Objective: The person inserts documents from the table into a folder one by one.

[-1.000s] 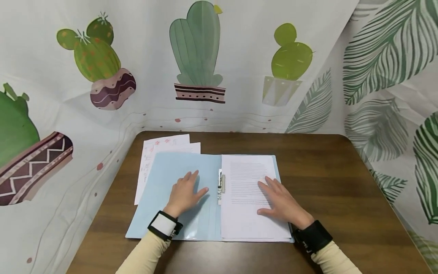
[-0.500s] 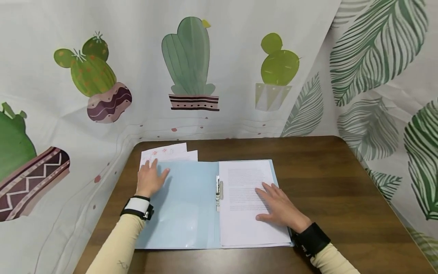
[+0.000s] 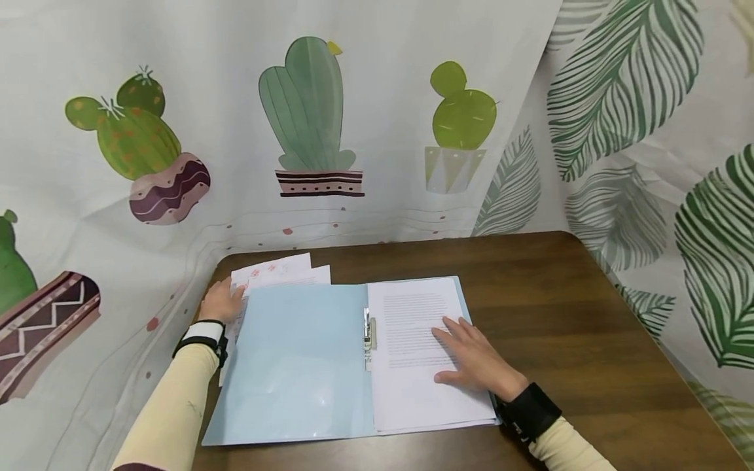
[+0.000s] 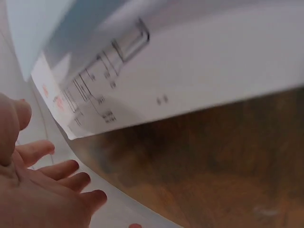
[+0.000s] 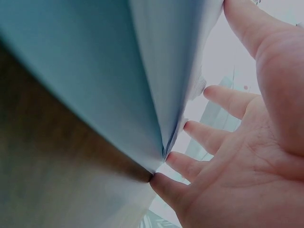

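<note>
Open light-blue plastic folder (image 3: 306, 363) lies flat on dark wooden surface (image 3: 559, 314); right hand (image 3: 474, 356), fingers straight, presses the printed white page (image 3: 421, 327) to steady it, while left hand (image 3: 219, 302), fingers relaxed, rests on loose white diagram sheets (image 3: 273, 271) at the folder's far-left corner.

Tabletop (image 3: 559, 307): dark brown wood grain, rounded far corners.
Folder (image 3: 300, 360): light blue, lying open and flat near the front edge, left of centre.
Loose sheets (image 3: 277, 269): white, at the far left corner, partly tucked under the folder's left cover.
</note>
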